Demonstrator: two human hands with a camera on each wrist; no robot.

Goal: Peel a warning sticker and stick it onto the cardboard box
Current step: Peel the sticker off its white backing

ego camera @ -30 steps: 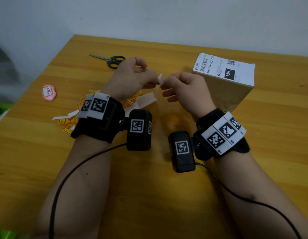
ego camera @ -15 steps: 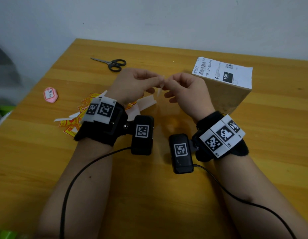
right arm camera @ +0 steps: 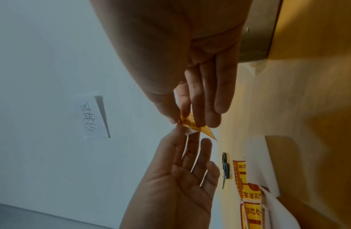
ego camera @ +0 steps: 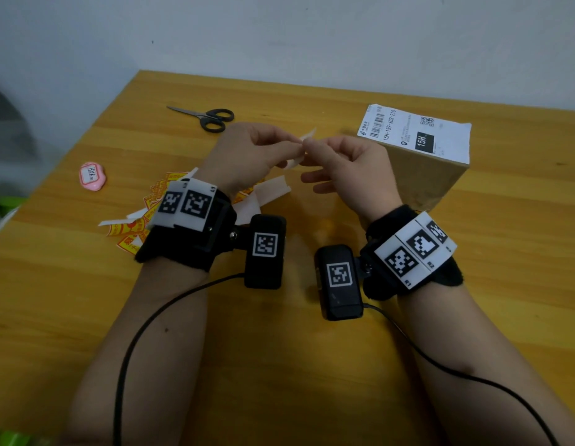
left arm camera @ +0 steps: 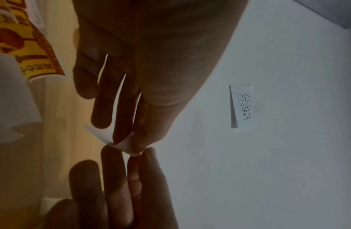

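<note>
Both hands meet above the table and pinch one small warning sticker (ego camera: 308, 135). My left hand (ego camera: 292, 146) holds its white backing (left arm camera: 124, 143) between thumb and forefinger. My right hand (ego camera: 309, 147) pinches the yellow and red printed layer (right arm camera: 192, 123), whose corner has come away from the white backing (right arm camera: 190, 131). The cardboard box (ego camera: 421, 175) stands to the right of my right hand, with a white shipping label (ego camera: 415, 132) on top. No hand touches the box.
A pile of yellow warning stickers (ego camera: 135, 226) and white backing strips (ego camera: 270, 196) lies under my left wrist. Black scissors (ego camera: 209, 118) lie at the back left. A pink object (ego camera: 92, 176) sits near the left table edge. A wall rises behind the table.
Both hands keep their pinch on the sticker and have hardly moved. A white flap of the paper now stands up above the fingertips.
</note>
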